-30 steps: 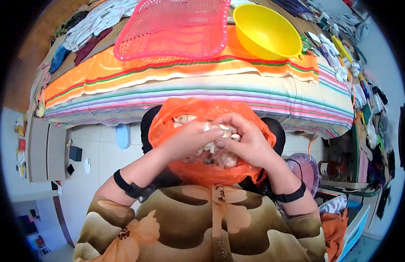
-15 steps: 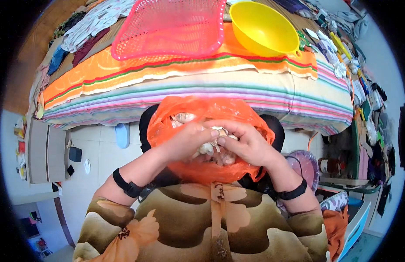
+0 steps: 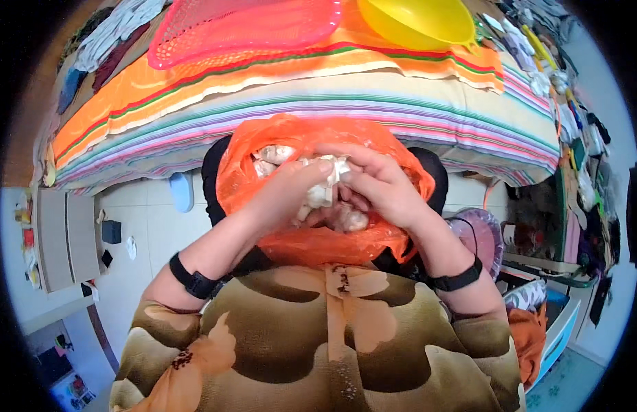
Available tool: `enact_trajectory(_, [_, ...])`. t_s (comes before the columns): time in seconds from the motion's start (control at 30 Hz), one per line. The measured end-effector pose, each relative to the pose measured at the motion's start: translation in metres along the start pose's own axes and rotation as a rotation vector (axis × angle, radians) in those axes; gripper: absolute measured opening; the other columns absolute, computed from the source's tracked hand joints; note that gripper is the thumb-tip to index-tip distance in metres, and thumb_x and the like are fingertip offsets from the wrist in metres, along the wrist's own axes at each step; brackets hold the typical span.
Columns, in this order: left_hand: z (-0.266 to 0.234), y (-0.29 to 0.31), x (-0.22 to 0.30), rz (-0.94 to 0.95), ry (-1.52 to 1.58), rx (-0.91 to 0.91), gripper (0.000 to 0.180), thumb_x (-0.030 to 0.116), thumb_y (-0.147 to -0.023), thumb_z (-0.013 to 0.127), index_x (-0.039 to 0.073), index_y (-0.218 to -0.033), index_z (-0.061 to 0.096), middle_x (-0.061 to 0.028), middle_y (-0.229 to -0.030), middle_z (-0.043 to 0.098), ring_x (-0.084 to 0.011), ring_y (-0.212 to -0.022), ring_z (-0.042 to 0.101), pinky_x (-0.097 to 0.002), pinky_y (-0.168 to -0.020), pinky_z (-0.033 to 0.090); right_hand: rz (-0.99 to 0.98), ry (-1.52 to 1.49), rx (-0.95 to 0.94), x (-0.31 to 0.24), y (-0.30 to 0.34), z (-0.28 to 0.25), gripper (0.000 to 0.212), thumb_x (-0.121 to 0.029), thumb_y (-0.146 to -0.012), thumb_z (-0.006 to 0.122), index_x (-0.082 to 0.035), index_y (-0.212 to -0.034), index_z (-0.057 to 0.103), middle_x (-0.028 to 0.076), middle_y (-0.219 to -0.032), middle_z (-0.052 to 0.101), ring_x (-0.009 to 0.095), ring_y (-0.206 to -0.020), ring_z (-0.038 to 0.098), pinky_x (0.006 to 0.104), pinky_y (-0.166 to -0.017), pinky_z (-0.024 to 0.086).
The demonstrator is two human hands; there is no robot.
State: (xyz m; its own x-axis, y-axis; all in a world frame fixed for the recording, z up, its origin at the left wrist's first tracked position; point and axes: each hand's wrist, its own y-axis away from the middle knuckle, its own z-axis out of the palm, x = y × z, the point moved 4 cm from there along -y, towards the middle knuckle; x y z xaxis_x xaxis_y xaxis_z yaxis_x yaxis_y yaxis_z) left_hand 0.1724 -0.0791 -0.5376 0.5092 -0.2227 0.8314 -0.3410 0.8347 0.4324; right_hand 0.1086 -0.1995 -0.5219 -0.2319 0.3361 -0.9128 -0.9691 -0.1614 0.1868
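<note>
An orange-red plastic bag [image 3: 246, 196] lies open across my lap, with several garlic bulbs [image 3: 275, 154] inside. My left hand [image 3: 294, 187] is wrapped round a whitish garlic head [image 3: 320, 195] above the bag's opening. From the other side my right hand [image 3: 384, 182] meets it, thumb and forefinger pinching the papery top of the same garlic head. Below my right fingers, more garlic [image 3: 349, 218] shows in the bag. Part of the held garlic is hidden behind my fingers.
Ahead stands a bed with a striped sheet [image 3: 263, 127] and an orange striped towel [image 3: 140, 110]. On the towel are a pink plastic basket [image 3: 243, 48] and a yellow bowl [image 3: 418, 24]. A blue slipper [image 3: 182, 192] is on the floor at left, and clutter crowds the right side.
The bed, basket and bowl sit higher in the picture, as the view has tilted down. My fingertips have shifted on the garlic, and more of its white surface shows between my hands.
</note>
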Motion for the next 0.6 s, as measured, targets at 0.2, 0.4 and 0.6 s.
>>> enact_trajectory(0.2, [0.004, 0.003, 0.01, 0.085, 0.002, -0.1, 0.042, 0.041, -0.095, 0.044, 0.004, -0.084, 0.061, -0.0044, -0.069, 0.06, -0.0112, -0.055, 0.054, -0.0237, -0.044, 0.039, -0.005, 0.212, 0.185, -0.004, 0.022, -0.013, 0.032, -0.013, -0.097, 0.051, -0.004, -0.127, 0.056, -0.003, -0.082, 0.059, 0.004, -0.068, 0.05, 0.0185, -0.062, 0.041])
enact_trajectory(0.4, [0.0, -0.001, 0.002, -0.039, -0.158, -0.103, 0.041, 0.041, -0.095, 0.045, 0.006, -0.082, 0.062, -0.0042, -0.065, 0.062, -0.0108, -0.048, 0.054, -0.0236, -0.043, 0.041, -0.181, 0.242, 0.249, -0.036, 0.019, -0.025, 0.026, -0.015, -0.095, 0.056, -0.004, -0.118, 0.061, -0.004, -0.082, 0.058, 0.003, -0.071, 0.05, 0.0185, -0.063, 0.041])
enact_trajectory(0.6, [-0.004, -0.006, -0.005, -0.065, -0.276, -0.168, 0.042, 0.043, -0.095, 0.049, 0.006, -0.083, 0.064, -0.003, -0.066, 0.062, -0.0084, -0.049, 0.054, -0.0218, -0.043, 0.041, -0.181, 0.397, 0.064, -0.023, 0.017, -0.012, 0.014, -0.014, -0.094, 0.057, -0.003, -0.102, 0.061, -0.002, -0.09, 0.06, 0.006, -0.082, 0.054, 0.0228, -0.073, 0.046])
